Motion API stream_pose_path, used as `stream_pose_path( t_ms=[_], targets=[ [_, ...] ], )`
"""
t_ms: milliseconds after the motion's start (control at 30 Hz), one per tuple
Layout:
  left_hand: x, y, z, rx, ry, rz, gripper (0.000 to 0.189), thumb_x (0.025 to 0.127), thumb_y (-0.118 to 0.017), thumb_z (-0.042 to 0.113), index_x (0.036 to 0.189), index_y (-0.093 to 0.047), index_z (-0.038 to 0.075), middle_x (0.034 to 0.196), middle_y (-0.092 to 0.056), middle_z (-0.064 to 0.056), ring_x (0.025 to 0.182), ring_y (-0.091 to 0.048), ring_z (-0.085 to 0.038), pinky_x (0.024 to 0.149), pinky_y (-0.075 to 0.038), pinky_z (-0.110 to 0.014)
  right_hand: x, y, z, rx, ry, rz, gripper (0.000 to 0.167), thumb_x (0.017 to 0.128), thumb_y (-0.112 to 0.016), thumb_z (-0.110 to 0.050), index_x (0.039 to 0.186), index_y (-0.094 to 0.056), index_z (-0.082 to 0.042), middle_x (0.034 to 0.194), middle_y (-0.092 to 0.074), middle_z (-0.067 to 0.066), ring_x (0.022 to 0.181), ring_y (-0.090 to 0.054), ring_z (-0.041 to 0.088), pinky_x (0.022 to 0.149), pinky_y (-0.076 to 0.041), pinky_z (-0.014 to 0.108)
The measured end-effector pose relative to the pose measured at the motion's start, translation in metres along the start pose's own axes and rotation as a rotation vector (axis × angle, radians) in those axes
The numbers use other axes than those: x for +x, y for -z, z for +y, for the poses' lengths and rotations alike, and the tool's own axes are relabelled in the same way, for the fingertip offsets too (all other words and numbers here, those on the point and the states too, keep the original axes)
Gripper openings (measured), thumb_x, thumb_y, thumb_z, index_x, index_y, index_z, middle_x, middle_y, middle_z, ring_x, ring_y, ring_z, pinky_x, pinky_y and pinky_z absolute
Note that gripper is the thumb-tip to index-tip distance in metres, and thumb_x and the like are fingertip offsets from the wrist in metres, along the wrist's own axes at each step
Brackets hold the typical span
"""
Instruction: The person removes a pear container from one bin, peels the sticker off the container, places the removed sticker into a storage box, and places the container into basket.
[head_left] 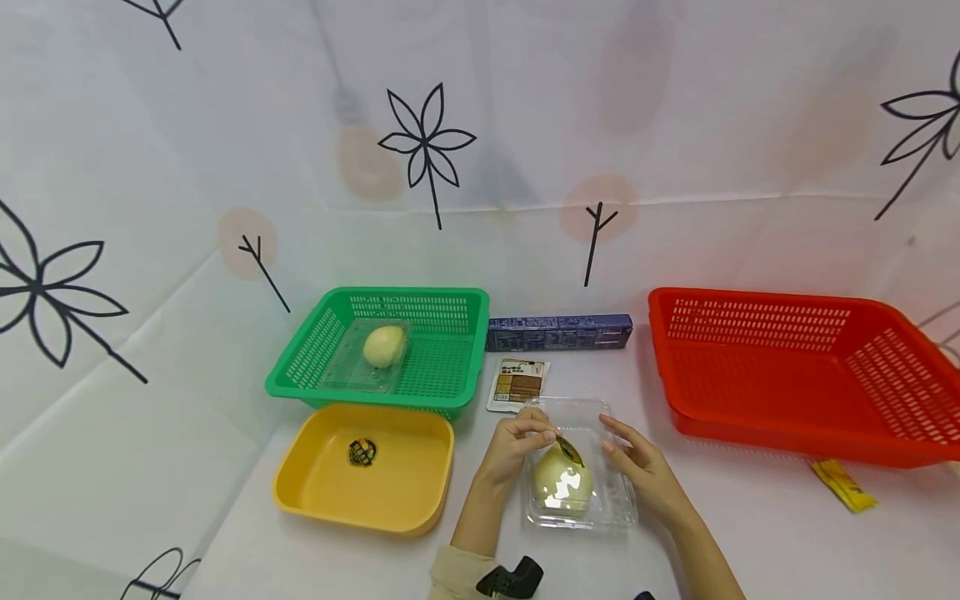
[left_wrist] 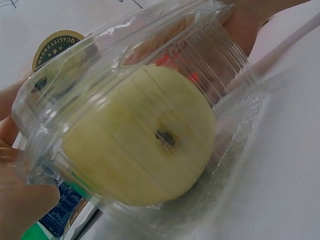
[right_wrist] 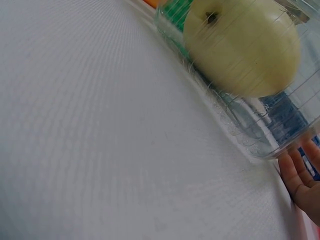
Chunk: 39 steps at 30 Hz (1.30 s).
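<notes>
A pale yellow-green round fruit [head_left: 561, 483], perhaps a pear or apple, sits inside a clear plastic clamshell box [head_left: 581, 521] on the white table. My left hand [head_left: 517, 446] is over the box's left side, thumb and fingertips pinching the edge of a dark round sticker [head_left: 571, 452]. The left wrist view shows gold edging and "QUALITY FRESH" lettering on the sticker [left_wrist: 56, 46], which stands up at the lid. On the box's right side, my right hand [head_left: 645, 471] touches the plastic with loosely extended fingers [right_wrist: 295, 172].
Left, a green basket [head_left: 300, 385] holds another boxed fruit [head_left: 384, 346]; before it, a yellow tub [head_left: 360, 508] contains dark round stickers [head_left: 362, 452]. Behind the box lie a printed sachet [head_left: 517, 383] and blue carton [head_left: 558, 332]. Right, a red basket [head_left: 750, 400] stands near a yellow packet [head_left: 843, 485].
</notes>
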<state>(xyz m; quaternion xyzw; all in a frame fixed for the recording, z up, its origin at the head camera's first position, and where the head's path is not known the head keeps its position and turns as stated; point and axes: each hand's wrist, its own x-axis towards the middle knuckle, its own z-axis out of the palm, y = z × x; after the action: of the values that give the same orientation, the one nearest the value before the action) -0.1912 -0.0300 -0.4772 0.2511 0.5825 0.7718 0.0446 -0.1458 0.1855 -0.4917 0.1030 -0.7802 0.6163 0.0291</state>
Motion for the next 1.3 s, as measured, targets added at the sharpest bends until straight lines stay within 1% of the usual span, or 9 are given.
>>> stream_pose_path(
  t_ms=[100,267,333,533,700,867,933,1133,1300],
  targets=[
    [-0.0004,-0.0003,0.0011,0.002,0.003,-0.002,0.026,0.081,-0.060,-0.010,0.088,-0.050,-0.032,0.082,-0.057,0.012,0.088,-0.049,-0.008,0.089,-0.035,-0.026,-0.0001,0.0000,0.0005,0.006,0.014,0.002,0.042,0.096,-0.052,-0.012,0.135,-0.044,0.002,0.141,-0.040,0.021,0.116,-0.048,0.046,0.082,-0.047,0.020],
    [-0.0014,-0.0008,0.0025,-0.015,0.008,0.006,0.028,0.080,-0.061,-0.008,0.087,-0.049,-0.033,0.082,-0.056,0.012,0.091,-0.048,-0.008,0.091,-0.035,-0.027,-0.0006,-0.0002,0.0007,0.014,0.028,0.006,0.042,0.096,-0.052,-0.012,0.136,-0.044,0.001,0.140,-0.044,0.006,0.115,-0.049,0.045,0.082,-0.048,0.021],
    [-0.0014,-0.0010,0.0028,-0.025,0.005,0.009,0.029,0.080,-0.061,-0.008,0.087,-0.048,-0.033,0.082,-0.057,0.012,0.092,-0.048,-0.009,0.092,-0.034,-0.027,-0.0008,-0.0002,0.0004,0.015,0.028,0.005,0.043,0.096,-0.052,-0.012,0.136,-0.044,0.000,0.140,-0.044,0.003,0.115,-0.049,0.044,0.083,-0.048,0.021],
    [-0.0005,-0.0007,0.0026,-0.028,0.003,0.008,0.029,0.081,-0.060,-0.009,0.087,-0.047,-0.034,0.083,-0.057,0.011,0.093,-0.048,-0.010,0.094,-0.034,-0.028,-0.0007,-0.0001,-0.0011,0.018,0.021,0.002,0.042,0.096,-0.052,-0.012,0.135,-0.044,0.002,0.141,-0.041,0.011,0.116,-0.048,0.046,0.083,-0.048,0.021],
    [-0.0003,-0.0004,0.0025,-0.028,0.012,0.010,0.026,0.081,-0.058,-0.012,0.088,-0.046,-0.034,0.082,-0.057,0.011,0.094,-0.047,-0.011,0.096,-0.032,-0.029,-0.0010,-0.0003,-0.0012,0.014,0.011,0.003,0.043,0.096,-0.052,-0.013,0.135,-0.044,0.002,0.141,-0.041,0.014,0.116,-0.048,0.046,0.082,-0.048,0.021],
    [-0.0008,-0.0010,0.0034,-0.043,0.017,0.020,0.026,0.081,-0.057,-0.012,0.089,-0.045,-0.034,0.082,-0.057,0.011,0.095,-0.048,-0.011,0.096,-0.032,-0.030,-0.0014,-0.0003,-0.0013,0.014,0.015,0.000,0.043,0.096,-0.052,-0.013,0.135,-0.043,0.002,0.141,-0.040,0.019,0.116,-0.048,0.046,0.082,-0.048,0.021],
    [-0.0009,-0.0009,0.0034,-0.051,0.024,0.024,0.027,0.081,-0.058,-0.012,0.089,-0.045,-0.035,0.083,-0.057,0.011,0.095,-0.048,-0.012,0.096,-0.032,-0.030,-0.0013,-0.0003,-0.0011,0.013,0.021,0.000,0.043,0.096,-0.052,-0.012,0.135,-0.043,0.002,0.141,-0.040,0.018,0.116,-0.048,0.046,0.082,-0.048,0.021],
    [-0.0018,-0.0007,0.0034,-0.069,0.032,0.034,0.031,0.081,-0.059,-0.009,0.090,-0.044,-0.035,0.083,-0.057,0.009,0.096,-0.048,-0.013,0.096,-0.033,-0.031,-0.0012,-0.0003,-0.0004,0.012,0.029,0.005,0.042,0.096,-0.052,-0.012,0.136,-0.045,-0.001,0.140,-0.044,0.007,0.115,-0.049,0.045,0.082,-0.048,0.021],
    [-0.0015,-0.0007,0.0024,-0.074,0.034,0.039,0.031,0.081,-0.059,-0.010,0.090,-0.044,-0.035,0.083,-0.057,0.009,0.095,-0.049,-0.013,0.095,-0.034,-0.030,-0.0014,-0.0002,-0.0004,0.006,0.027,0.008,0.042,0.096,-0.053,-0.012,0.135,-0.045,0.000,0.139,-0.044,0.009,0.114,-0.051,0.042,0.082,-0.048,0.022]
  ],
)
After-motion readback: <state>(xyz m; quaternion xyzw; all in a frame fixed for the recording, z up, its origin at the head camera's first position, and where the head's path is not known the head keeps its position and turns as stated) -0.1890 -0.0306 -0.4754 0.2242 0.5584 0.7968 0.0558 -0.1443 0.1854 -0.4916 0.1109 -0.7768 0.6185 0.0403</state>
